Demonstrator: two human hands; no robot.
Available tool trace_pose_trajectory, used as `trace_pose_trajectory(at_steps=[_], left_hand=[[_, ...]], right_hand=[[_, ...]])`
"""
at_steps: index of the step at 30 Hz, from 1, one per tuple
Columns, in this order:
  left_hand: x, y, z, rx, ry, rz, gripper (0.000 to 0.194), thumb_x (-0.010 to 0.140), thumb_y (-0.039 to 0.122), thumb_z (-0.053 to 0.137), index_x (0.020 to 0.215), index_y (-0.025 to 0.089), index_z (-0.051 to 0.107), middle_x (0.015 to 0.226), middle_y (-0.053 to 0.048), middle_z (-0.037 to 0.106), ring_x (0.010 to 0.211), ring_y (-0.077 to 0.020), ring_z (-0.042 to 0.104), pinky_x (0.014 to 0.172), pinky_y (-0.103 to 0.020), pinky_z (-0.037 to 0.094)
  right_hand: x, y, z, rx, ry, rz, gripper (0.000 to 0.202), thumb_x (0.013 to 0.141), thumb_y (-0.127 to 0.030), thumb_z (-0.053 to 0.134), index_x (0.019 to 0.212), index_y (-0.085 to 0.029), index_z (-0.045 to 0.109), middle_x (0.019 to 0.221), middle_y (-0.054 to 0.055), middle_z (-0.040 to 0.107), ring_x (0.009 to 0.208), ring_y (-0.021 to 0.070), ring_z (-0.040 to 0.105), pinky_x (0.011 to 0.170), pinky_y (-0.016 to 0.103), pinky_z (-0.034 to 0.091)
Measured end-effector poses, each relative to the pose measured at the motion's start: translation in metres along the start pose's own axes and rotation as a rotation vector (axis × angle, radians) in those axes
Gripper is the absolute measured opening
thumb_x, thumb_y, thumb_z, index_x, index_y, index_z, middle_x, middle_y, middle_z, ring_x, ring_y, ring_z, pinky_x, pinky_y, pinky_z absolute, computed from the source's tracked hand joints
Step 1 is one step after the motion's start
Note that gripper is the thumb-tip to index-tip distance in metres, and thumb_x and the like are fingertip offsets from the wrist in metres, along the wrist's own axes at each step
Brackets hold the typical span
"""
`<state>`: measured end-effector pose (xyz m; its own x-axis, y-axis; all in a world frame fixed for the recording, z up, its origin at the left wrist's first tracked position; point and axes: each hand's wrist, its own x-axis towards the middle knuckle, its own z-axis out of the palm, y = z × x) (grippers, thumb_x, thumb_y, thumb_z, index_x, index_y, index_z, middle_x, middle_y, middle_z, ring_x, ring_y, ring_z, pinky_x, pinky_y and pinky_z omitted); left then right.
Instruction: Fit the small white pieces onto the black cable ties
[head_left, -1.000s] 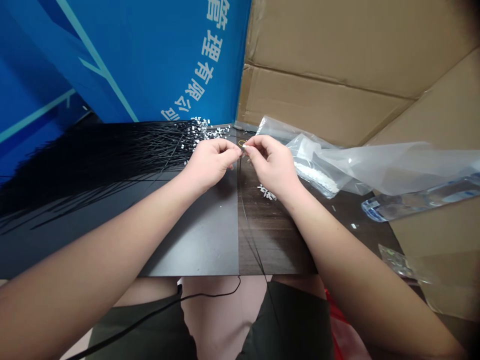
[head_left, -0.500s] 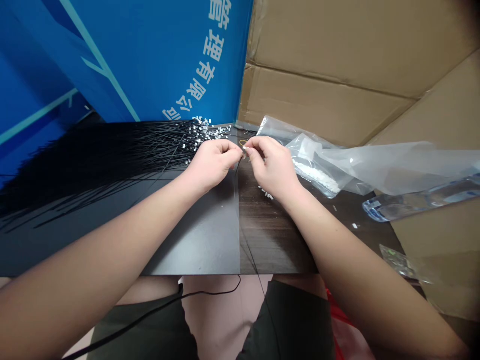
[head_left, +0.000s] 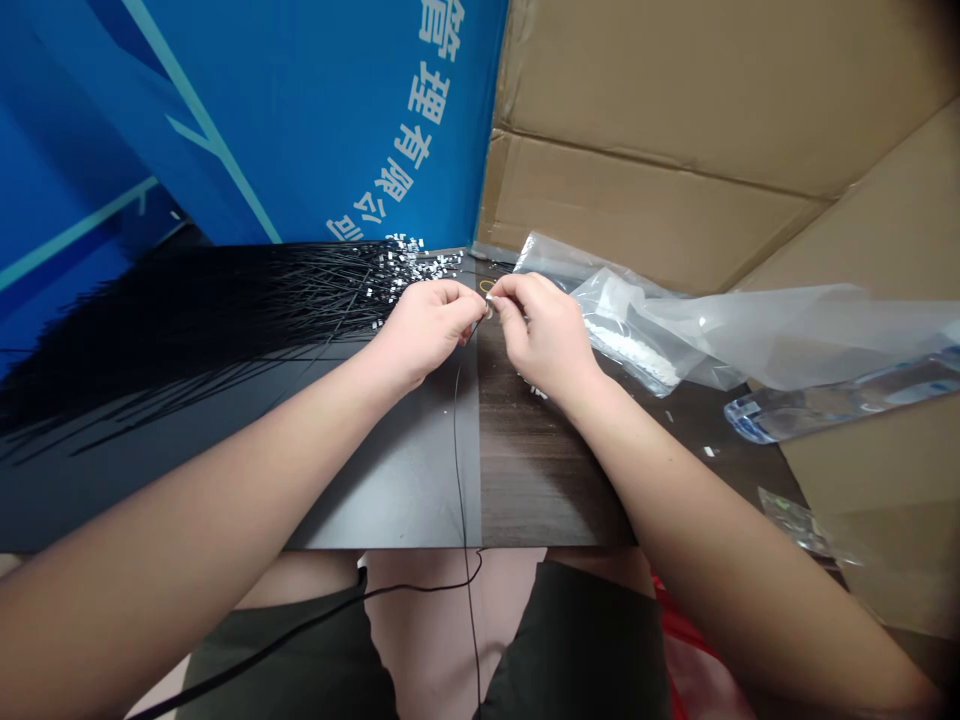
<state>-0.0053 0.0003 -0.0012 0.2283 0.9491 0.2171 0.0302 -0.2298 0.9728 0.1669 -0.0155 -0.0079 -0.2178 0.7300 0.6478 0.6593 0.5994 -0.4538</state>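
Observation:
My left hand [head_left: 439,325] pinches a thin black wire [head_left: 459,460] near its upper end; the wire hangs down over the table edge between the legs. My right hand [head_left: 547,330] is closed on a tiny white connector [head_left: 489,298], held at the wire's end between the two sets of fingertips. Whether the wire sits inside the connector I cannot tell. Left of my hands lies a big bundle of black wires [head_left: 225,310], many tipped with small white connectors [head_left: 409,262]. Loose white pieces [head_left: 538,393] lie beneath my right hand.
A clear plastic bag [head_left: 634,345] with white pieces lies to the right, beside a clear bottle [head_left: 840,405]. A small plastic packet [head_left: 799,520] is near the right table edge. A blue printed panel [head_left: 315,110] and cardboard [head_left: 660,90] stand behind. A black cable [head_left: 300,630] crosses the lap.
The hanging wire has swung left, now falling nearly straight down from my left hand. Both hands stay almost in place, fingertips still together at the white connector.

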Motion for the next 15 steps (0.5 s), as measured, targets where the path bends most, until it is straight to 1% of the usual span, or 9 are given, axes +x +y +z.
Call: trace_pose_trajectory(at_steps=[6,9,12,15], left_hand=[[0.0019,0.0022,-0.0035,-0.01,-0.008,-0.011,0.011,0.072,0.019,0.066,0.061,0.018,0.064,0.059,-0.001,0.058,0.058,-0.013,0.051,0.059,-0.03,0.036],[0.0021,0.0045,-0.0041,-0.007,-0.032,-0.033,0.014,0.07,0.019,0.065,0.057,0.019,0.062,0.055,-0.001,0.056,0.057,-0.0129,0.051,0.059,-0.03,0.038],[0.0024,0.0046,-0.0027,-0.058,-0.042,-0.064,0.018,0.07,0.019,0.064,0.054,0.019,0.059,0.054,-0.001,0.055,0.056,-0.0129,0.051,0.058,-0.03,0.04],[0.0031,0.0025,-0.0011,-0.112,-0.034,-0.065,0.018,0.07,0.018,0.065,0.053,0.019,0.059,0.057,-0.002,0.057,0.056,-0.0128,0.052,0.056,-0.029,0.04]], right_hand=[[-0.0009,0.0022,0.002,-0.015,0.026,-0.041,0.014,0.101,-0.018,0.052,0.093,-0.023,0.061,0.094,0.007,0.071,0.092,0.0232,0.065,0.083,0.037,0.048],[-0.0013,0.0035,0.0038,-0.016,0.053,-0.049,0.013,0.101,-0.019,0.052,0.093,-0.023,0.061,0.094,0.006,0.072,0.09,0.023,0.065,0.082,0.037,0.048],[-0.0016,0.0045,0.0053,-0.024,0.067,-0.059,0.013,0.101,-0.018,0.051,0.094,-0.023,0.061,0.094,0.006,0.072,0.09,0.023,0.065,0.081,0.037,0.049],[-0.0018,0.0051,0.006,-0.03,0.073,-0.073,0.013,0.101,-0.017,0.051,0.094,-0.024,0.061,0.093,0.006,0.072,0.09,0.0228,0.065,0.081,0.037,0.049]])
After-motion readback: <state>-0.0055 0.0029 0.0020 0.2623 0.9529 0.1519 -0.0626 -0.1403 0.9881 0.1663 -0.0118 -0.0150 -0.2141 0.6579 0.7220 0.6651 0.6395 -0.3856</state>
